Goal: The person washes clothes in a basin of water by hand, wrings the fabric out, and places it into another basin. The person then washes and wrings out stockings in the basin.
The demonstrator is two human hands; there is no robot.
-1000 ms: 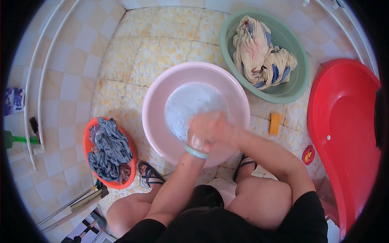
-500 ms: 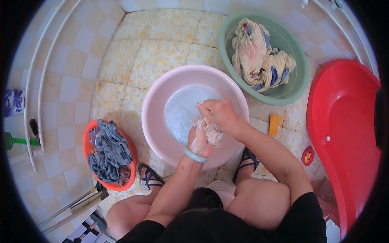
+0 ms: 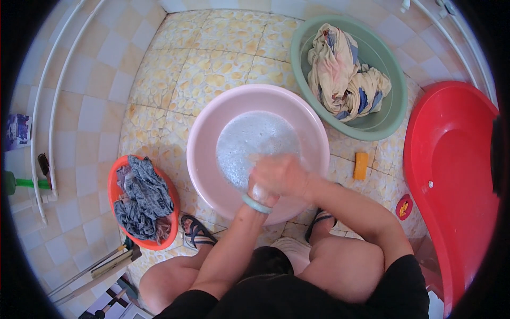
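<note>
My right hand is smeared by motion and lies over my left hand, which wears a pale green bangle at the wrist. Both are above the near part of a pink basin on the floor. Cloudy, foamy water fills the bottom of that basin. The fingers of my left hand are hidden under the right one. Of the small beige cloth seen there half a second ago, nothing can be made out now. Blur hides whether my right fingers grip anything.
A green tub with bunched patterned fabric stands far right. Left is an orange basin of dark clothes. A yellow soap bar and red dish lie beside a red baby bath.
My right hand has come down from above the cloth onto my left hand, covering the cloth and the left fingers. The left forearm has hardly moved.
</note>
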